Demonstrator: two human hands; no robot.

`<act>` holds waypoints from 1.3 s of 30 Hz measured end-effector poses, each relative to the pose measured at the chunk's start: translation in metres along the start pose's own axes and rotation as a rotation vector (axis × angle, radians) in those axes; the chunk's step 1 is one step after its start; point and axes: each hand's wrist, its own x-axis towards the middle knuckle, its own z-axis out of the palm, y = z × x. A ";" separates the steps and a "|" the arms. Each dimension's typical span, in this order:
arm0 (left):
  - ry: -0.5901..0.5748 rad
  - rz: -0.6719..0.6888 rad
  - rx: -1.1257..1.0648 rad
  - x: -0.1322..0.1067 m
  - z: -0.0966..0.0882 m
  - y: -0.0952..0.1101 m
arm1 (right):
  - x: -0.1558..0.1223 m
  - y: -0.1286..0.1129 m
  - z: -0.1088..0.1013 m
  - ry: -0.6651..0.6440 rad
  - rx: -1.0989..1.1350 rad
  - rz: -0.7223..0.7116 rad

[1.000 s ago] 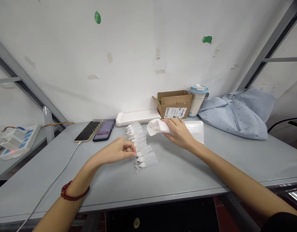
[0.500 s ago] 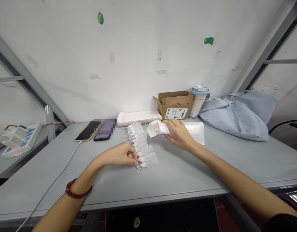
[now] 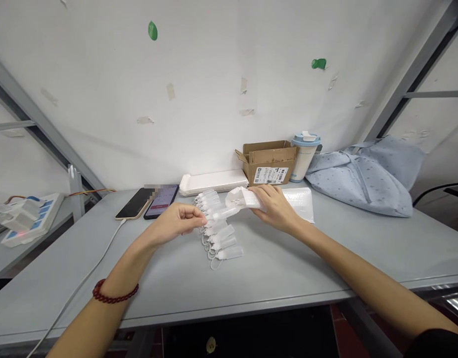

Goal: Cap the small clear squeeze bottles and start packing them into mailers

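Pinched at the cap end by my left hand [image 3: 178,221] is a small translucent plastic bottle [image 3: 226,214]. Its far end points at the mouth of a white bubble mailer [image 3: 300,203]. My right hand [image 3: 275,205] grips that mailer near its crumpled, open end, thumb below and fingers on top. Beneath and around my left fingers lies a column of similar little bottles [image 3: 230,253] with white caps and thin looped cords. How many things the mailer contains is hidden.
Behind stand a stack of flat white packages [image 3: 214,181], an open cardboard box [image 3: 271,163] and a lidded cup [image 3: 303,156]. A blue cloth bag [image 3: 363,184] rests at right. Two phones [image 3: 134,204] lie at left, one on a white cable [image 3: 89,273], near a power strip [image 3: 33,223].
My left hand has moved up from the near end of the bottle column, now with one bottle raised toward the mailer. My right hand keeps its hold on the mailer.
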 end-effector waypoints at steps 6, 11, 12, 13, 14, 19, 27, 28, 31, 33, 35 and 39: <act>0.116 -0.025 -0.040 0.007 0.006 -0.007 | -0.001 -0.005 -0.001 -0.011 0.029 -0.066; 0.148 0.016 -0.123 0.011 0.011 -0.013 | -0.002 -0.009 0.000 -0.044 0.041 -0.114; 0.171 0.030 -0.137 0.011 0.011 -0.013 | -0.002 -0.009 0.000 -0.050 0.049 -0.114; 0.196 0.043 -0.152 0.012 0.010 -0.014 | -0.002 -0.009 -0.001 -0.054 0.058 -0.110; 0.222 0.056 -0.166 0.012 0.010 -0.015 | -0.002 -0.009 -0.001 -0.057 0.067 -0.101; 0.310 0.092 -0.223 0.012 0.009 -0.016 | -0.002 -0.008 -0.004 -0.068 0.105 -0.060; 0.303 0.105 -0.193 0.013 0.025 -0.010 | -0.003 -0.015 -0.006 -0.043 0.175 -0.113; 0.279 0.105 -0.188 0.013 0.028 -0.009 | -0.003 -0.018 -0.006 -0.035 0.183 -0.131; 0.218 0.125 -0.191 0.015 0.040 -0.009 | -0.004 -0.026 -0.006 -0.012 0.203 -0.186; 0.244 0.141 -0.225 0.017 0.046 -0.011 | -0.005 -0.031 -0.007 0.002 0.207 -0.219; 0.357 0.153 -0.261 0.020 0.050 -0.013 | -0.005 -0.035 -0.007 0.011 0.212 -0.246; 0.354 0.124 -0.348 0.021 0.047 -0.014 | -0.005 -0.039 -0.009 0.033 0.223 -0.288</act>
